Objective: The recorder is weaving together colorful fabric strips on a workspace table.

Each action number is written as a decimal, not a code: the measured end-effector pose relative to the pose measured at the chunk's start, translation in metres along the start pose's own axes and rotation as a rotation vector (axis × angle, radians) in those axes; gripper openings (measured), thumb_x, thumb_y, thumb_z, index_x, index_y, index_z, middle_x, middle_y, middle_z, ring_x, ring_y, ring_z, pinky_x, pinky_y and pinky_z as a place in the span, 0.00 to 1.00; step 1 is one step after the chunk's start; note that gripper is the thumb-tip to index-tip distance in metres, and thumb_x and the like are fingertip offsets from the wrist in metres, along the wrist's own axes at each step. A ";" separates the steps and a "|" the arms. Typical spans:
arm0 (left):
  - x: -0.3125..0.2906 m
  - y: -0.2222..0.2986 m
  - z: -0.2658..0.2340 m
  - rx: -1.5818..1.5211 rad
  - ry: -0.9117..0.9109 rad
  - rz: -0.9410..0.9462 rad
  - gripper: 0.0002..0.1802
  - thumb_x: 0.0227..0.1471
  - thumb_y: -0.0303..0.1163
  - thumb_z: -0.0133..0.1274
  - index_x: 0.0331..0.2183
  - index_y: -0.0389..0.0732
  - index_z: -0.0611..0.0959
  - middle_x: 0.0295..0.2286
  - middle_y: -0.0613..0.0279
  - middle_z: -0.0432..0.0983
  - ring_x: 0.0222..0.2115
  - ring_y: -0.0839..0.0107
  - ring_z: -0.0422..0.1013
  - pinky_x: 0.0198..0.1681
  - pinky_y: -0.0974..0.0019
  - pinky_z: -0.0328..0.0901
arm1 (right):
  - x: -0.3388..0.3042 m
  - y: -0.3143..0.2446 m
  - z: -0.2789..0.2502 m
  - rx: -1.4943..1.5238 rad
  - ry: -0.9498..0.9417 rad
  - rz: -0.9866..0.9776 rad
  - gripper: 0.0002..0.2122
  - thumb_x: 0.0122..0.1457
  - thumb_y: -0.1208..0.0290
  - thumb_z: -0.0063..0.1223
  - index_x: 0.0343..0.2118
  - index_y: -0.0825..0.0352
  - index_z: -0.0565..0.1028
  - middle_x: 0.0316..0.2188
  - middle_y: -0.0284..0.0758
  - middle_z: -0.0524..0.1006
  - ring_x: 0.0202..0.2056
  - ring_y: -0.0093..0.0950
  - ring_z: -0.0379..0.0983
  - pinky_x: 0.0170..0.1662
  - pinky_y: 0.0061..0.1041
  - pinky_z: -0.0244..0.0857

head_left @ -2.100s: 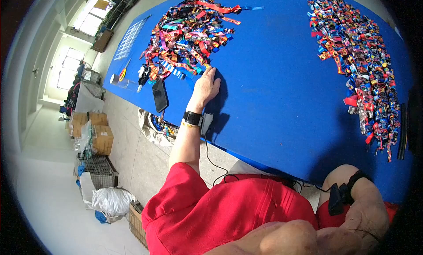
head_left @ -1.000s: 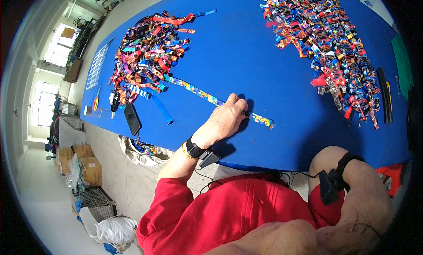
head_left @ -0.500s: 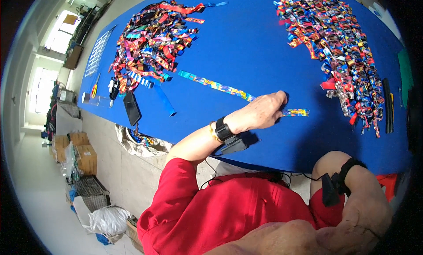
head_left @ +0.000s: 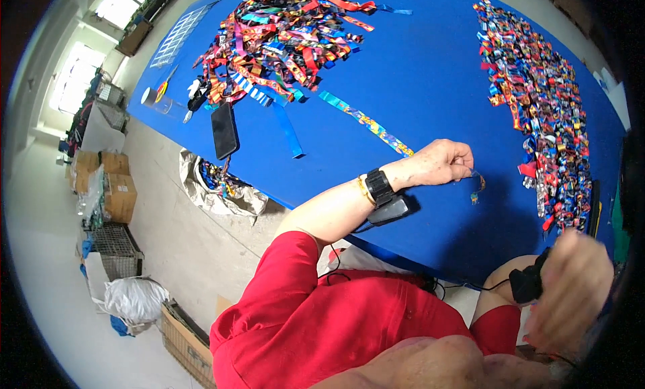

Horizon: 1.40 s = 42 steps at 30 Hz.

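My left hand point(head_left: 440, 162), with a black band on its wrist, is pinched over a colourful printed ribbon strip point(head_left: 371, 125) near the middle of the blue table. The strip's long part lies out to the far left of the hand; a short curled end dangles beyond the fingertips. My right hand point(head_left: 576, 288) is raised at the table's near right edge, its fingers smeared by motion. To the far left lies a loose heap of printed ribbon strips point(head_left: 282, 43). On the right, many looped ribbon pieces point(head_left: 537, 100) lie in a long, dense band.
A black phone point(head_left: 225, 131) and a plain blue ribbon point(head_left: 289, 132) lie beside the heap. Further left are a clear cylinder point(head_left: 156, 100) and a white grid sheet point(head_left: 180, 36). Below the table's left edge stands an open sack point(head_left: 218, 186); cartons point(head_left: 111, 187) stand on the floor.
My left hand has shifted slightly right along the strip, whose short end now curls and hangs instead of lying straight. My right hand has risen into view. The view has turned somewhat.
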<state>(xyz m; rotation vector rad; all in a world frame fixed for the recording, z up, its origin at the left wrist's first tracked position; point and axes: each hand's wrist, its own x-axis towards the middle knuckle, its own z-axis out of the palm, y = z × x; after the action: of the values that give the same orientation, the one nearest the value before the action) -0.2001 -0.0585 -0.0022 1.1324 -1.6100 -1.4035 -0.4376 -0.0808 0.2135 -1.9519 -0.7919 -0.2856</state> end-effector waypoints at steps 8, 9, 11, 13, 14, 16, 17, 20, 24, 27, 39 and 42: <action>-0.006 0.002 -0.020 0.134 0.317 0.176 0.08 0.52 0.33 0.58 0.32 0.39 0.81 0.24 0.60 0.79 0.26 0.73 0.72 0.31 0.64 0.67 | 0.015 0.114 0.028 -0.127 0.957 0.926 0.10 0.60 0.72 0.54 0.41 0.71 0.74 0.37 0.33 0.75 0.41 0.22 0.71 0.49 0.22 0.63; -0.004 0.007 -0.019 0.130 0.306 0.149 0.08 0.52 0.33 0.58 0.32 0.39 0.81 0.24 0.60 0.78 0.25 0.73 0.71 0.30 0.64 0.66 | -0.001 0.130 0.034 -0.264 0.935 0.985 0.10 0.60 0.72 0.54 0.43 0.70 0.73 0.37 0.32 0.75 0.41 0.22 0.71 0.49 0.23 0.63; 0.002 0.006 -0.017 0.130 0.316 0.216 0.08 0.52 0.33 0.58 0.32 0.39 0.81 0.23 0.60 0.78 0.24 0.74 0.71 0.29 0.65 0.66 | -0.019 0.147 0.044 -0.419 0.894 1.080 0.11 0.60 0.72 0.55 0.44 0.69 0.73 0.37 0.32 0.75 0.41 0.23 0.71 0.49 0.24 0.64; 0.000 0.010 -0.017 0.132 0.340 0.272 0.08 0.52 0.33 0.58 0.32 0.38 0.81 0.23 0.61 0.78 0.24 0.74 0.70 0.29 0.65 0.66 | -0.024 0.149 0.051 -0.362 0.889 1.126 0.12 0.60 0.72 0.54 0.45 0.69 0.73 0.35 0.32 0.76 0.37 0.21 0.71 0.44 0.23 0.65; -0.001 0.012 -0.018 0.133 0.328 0.227 0.08 0.52 0.32 0.58 0.32 0.39 0.81 0.23 0.61 0.77 0.24 0.75 0.70 0.29 0.65 0.66 | -0.025 0.148 0.051 -0.362 0.886 1.128 0.12 0.60 0.72 0.54 0.45 0.69 0.73 0.35 0.32 0.76 0.37 0.21 0.71 0.44 0.23 0.65; -0.002 0.014 -0.019 0.138 0.311 0.184 0.08 0.52 0.32 0.58 0.32 0.39 0.81 0.23 0.61 0.77 0.24 0.75 0.70 0.28 0.66 0.65 | -0.030 0.145 0.050 -0.247 0.866 1.254 0.11 0.60 0.71 0.54 0.43 0.69 0.74 0.30 0.29 0.77 0.31 0.17 0.70 0.36 0.20 0.65; -0.002 0.014 -0.018 0.120 0.315 0.202 0.08 0.52 0.32 0.58 0.33 0.39 0.81 0.23 0.61 0.77 0.24 0.75 0.70 0.28 0.66 0.65 | -0.035 0.145 0.050 -0.248 0.868 1.254 0.11 0.60 0.71 0.54 0.43 0.69 0.74 0.30 0.29 0.77 0.31 0.17 0.70 0.36 0.20 0.65; -0.001 0.011 -0.017 0.111 0.297 0.220 0.08 0.52 0.32 0.58 0.32 0.38 0.82 0.23 0.61 0.78 0.24 0.76 0.70 0.29 0.67 0.65 | -0.045 0.149 0.055 -0.334 0.850 1.245 0.07 0.62 0.72 0.51 0.40 0.69 0.75 0.28 0.24 0.75 0.26 0.11 0.63 0.29 0.13 0.55; -0.001 0.007 -0.020 0.128 0.269 0.159 0.08 0.52 0.33 0.58 0.32 0.37 0.82 0.24 0.62 0.78 0.26 0.77 0.71 0.30 0.67 0.66 | -0.054 0.147 0.057 -0.255 1.031 1.186 0.07 0.64 0.68 0.50 0.36 0.66 0.76 0.25 0.23 0.75 0.26 0.12 0.64 0.29 0.12 0.56; 0.008 0.000 -0.023 0.128 0.294 0.176 0.09 0.53 0.34 0.58 0.33 0.37 0.82 0.24 0.64 0.78 0.26 0.78 0.71 0.31 0.68 0.67 | -0.073 0.140 0.056 -0.251 1.257 1.044 0.08 0.65 0.68 0.48 0.35 0.65 0.76 0.26 0.25 0.76 0.29 0.13 0.68 0.35 0.14 0.60; -0.007 0.021 -0.051 -0.191 0.231 0.000 0.09 0.59 0.35 0.55 0.35 0.40 0.81 0.24 0.73 0.73 0.20 0.85 0.64 0.21 0.78 0.57 | -0.107 0.114 0.050 -0.416 1.503 0.824 0.10 0.60 0.74 0.50 0.42 0.70 0.75 0.40 0.33 0.77 0.44 0.21 0.71 0.50 0.22 0.62; -0.010 0.022 -0.046 -0.210 0.187 0.010 0.09 0.59 0.36 0.55 0.35 0.41 0.81 0.24 0.72 0.74 0.20 0.85 0.64 0.21 0.78 0.57 | -0.091 0.118 0.052 -0.606 1.412 0.788 0.12 0.56 0.80 0.53 0.45 0.70 0.74 0.44 0.34 0.76 0.48 0.25 0.71 0.55 0.24 0.61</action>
<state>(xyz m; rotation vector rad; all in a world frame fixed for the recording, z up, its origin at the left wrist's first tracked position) -0.1575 -0.0655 0.0274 1.0945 -1.3040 -1.3799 -0.4384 -0.1104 0.0589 -1.7944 1.0400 -1.2799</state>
